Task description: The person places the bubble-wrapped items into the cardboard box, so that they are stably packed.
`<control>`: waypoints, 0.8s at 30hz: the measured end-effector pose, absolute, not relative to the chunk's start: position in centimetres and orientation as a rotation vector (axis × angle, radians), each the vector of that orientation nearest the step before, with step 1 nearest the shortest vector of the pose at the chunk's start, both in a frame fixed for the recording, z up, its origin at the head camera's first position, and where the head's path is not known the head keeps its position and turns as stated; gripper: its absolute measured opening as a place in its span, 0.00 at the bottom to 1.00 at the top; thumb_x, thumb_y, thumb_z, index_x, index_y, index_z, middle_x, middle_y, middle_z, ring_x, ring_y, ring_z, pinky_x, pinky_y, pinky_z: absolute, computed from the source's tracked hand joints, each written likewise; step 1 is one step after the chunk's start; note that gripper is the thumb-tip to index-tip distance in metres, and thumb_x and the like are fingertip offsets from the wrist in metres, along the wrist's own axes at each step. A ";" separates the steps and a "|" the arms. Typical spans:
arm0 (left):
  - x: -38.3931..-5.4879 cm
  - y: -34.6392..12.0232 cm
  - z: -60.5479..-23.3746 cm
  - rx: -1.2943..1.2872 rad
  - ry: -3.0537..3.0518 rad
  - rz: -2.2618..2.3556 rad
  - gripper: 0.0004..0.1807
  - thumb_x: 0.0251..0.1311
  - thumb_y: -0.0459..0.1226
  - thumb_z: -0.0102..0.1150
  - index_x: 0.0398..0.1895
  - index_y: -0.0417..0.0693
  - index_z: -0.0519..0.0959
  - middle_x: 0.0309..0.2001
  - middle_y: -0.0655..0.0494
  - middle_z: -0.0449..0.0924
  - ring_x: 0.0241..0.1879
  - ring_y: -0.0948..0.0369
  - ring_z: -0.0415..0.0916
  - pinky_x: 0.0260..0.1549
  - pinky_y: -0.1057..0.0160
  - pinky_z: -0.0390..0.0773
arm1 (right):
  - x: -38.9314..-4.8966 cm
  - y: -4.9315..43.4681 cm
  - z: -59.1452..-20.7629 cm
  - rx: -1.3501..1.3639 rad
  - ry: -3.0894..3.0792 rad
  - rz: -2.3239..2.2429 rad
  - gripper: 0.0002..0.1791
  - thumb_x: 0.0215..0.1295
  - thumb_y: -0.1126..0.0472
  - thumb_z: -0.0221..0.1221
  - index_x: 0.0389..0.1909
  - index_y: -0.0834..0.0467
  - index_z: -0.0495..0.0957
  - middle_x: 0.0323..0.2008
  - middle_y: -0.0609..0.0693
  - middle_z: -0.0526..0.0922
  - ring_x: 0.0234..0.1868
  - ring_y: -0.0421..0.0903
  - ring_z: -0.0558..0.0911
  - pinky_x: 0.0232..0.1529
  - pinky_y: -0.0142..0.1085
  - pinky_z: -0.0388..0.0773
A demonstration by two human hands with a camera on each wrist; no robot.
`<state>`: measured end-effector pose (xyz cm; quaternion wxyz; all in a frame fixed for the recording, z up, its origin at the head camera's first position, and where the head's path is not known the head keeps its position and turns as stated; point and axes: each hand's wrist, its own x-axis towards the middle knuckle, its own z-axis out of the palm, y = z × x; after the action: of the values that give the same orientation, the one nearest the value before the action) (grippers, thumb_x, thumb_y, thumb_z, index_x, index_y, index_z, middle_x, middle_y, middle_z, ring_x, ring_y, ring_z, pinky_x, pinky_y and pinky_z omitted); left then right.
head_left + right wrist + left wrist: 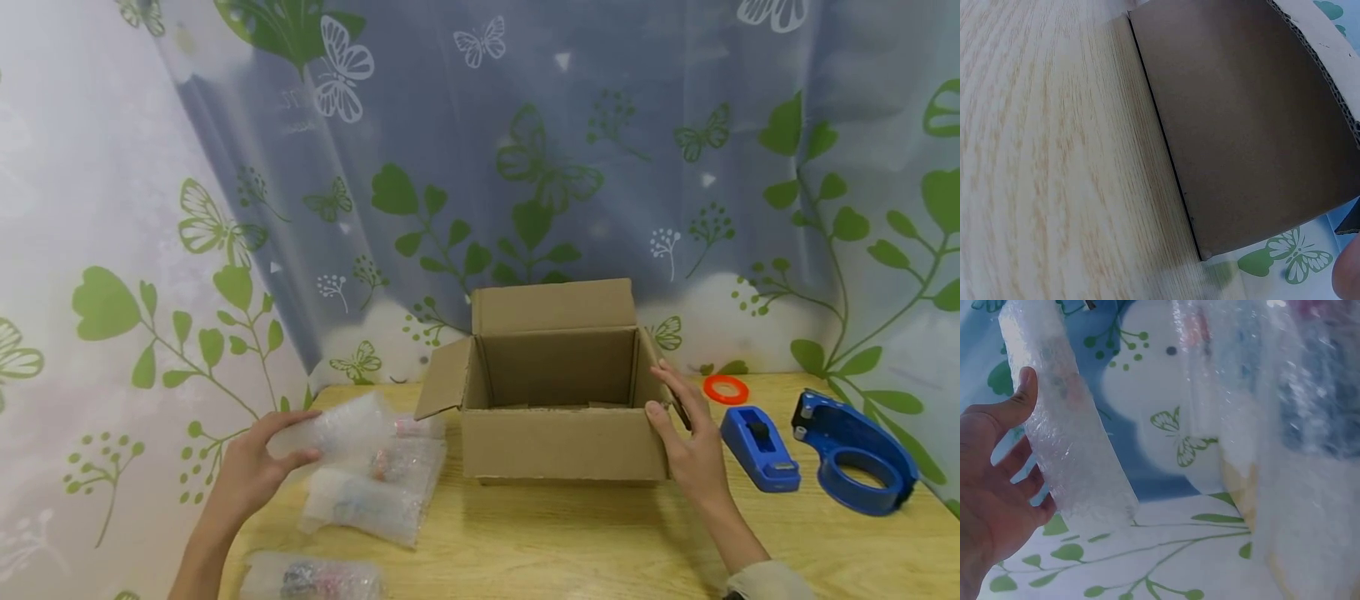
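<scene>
Nearest, at seven o'clock, a crinkly clear bubble-wrapped bundle [311,577] lies on the pale wood-grain table [570,533]. Above it the left hand [251,467] curls thumb and fingers around a long bubble-wrapped roll [337,429], lifted over two similar padded packets [371,492]. At centre stands the open brown corrugated cardboard box [558,417], flaps up; what lies inside cannot be made out. The right hand [690,437] rests straight-fingered against its right wall. At three o'clock sit a glossy blue plastic tape dispenser [855,450], a smaller blue block-shaped dispenser [759,446] and an orange ring [725,388]. Behind hangs a leaf-printed curtain [525,167].
</scene>
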<state>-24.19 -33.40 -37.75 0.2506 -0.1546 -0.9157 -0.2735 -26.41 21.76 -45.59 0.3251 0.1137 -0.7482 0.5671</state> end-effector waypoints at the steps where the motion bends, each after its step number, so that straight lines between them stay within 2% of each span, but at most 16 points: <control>1: -24.2 -33.2 -37.5 -0.414 -2.496 -0.753 0.29 0.53 0.38 0.79 0.61 0.51 0.84 0.58 0.44 0.84 0.59 0.39 0.79 0.54 0.44 0.79 | -26.4 21.8 -45.6 0.308 -1.958 1.482 0.27 0.76 0.67 0.58 0.74 0.52 0.72 0.77 0.46 0.67 0.75 0.33 0.64 0.69 0.20 0.62; 3: -24.4 -32.6 -37.0 -0.408 -2.500 -0.785 0.29 0.54 0.38 0.79 0.62 0.51 0.83 0.60 0.43 0.83 0.61 0.38 0.77 0.56 0.36 0.75 | -26.5 21.8 -45.7 0.325 -1.944 1.486 0.28 0.76 0.68 0.58 0.74 0.53 0.72 0.77 0.47 0.67 0.75 0.33 0.64 0.69 0.20 0.62; 5: -24.6 -32.0 -36.4 -0.406 -2.502 -0.812 0.29 0.56 0.39 0.78 0.62 0.52 0.83 0.61 0.44 0.82 0.62 0.38 0.76 0.57 0.34 0.74 | -26.6 21.9 -45.8 0.332 -1.937 1.484 0.28 0.75 0.68 0.58 0.74 0.54 0.72 0.77 0.48 0.67 0.75 0.33 0.64 0.69 0.20 0.62; 14: -26.1 -28.4 -34.4 -0.473 -2.444 -0.888 0.28 0.57 0.37 0.77 0.63 0.53 0.83 0.61 0.48 0.82 0.64 0.43 0.75 0.61 0.38 0.73 | -26.6 21.7 -45.7 0.343 -1.931 1.485 0.27 0.76 0.68 0.58 0.74 0.53 0.73 0.77 0.48 0.67 0.75 0.34 0.64 0.69 0.20 0.62; 19: -27.1 -26.1 -33.4 -0.501 -2.416 -0.921 0.28 0.56 0.36 0.78 0.63 0.53 0.83 0.62 0.47 0.82 0.63 0.44 0.76 0.61 0.40 0.74 | -26.4 21.7 -45.6 0.305 -1.958 1.491 0.27 0.77 0.66 0.58 0.74 0.50 0.73 0.77 0.44 0.67 0.75 0.33 0.64 0.69 0.20 0.62; 24: -28.3 -23.7 -32.6 -0.559 -2.378 -0.927 0.29 0.54 0.35 0.79 0.62 0.54 0.84 0.61 0.49 0.82 0.63 0.46 0.77 0.61 0.43 0.75 | -26.3 21.8 -45.7 0.277 -1.966 1.501 0.26 0.77 0.65 0.58 0.73 0.49 0.73 0.77 0.42 0.67 0.76 0.34 0.63 0.69 0.21 0.62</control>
<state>-28.27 -23.72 -32.58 0.2616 -0.2065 -0.8785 -0.3424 -26.33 21.84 -45.66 0.3204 0.1055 -0.7483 0.5712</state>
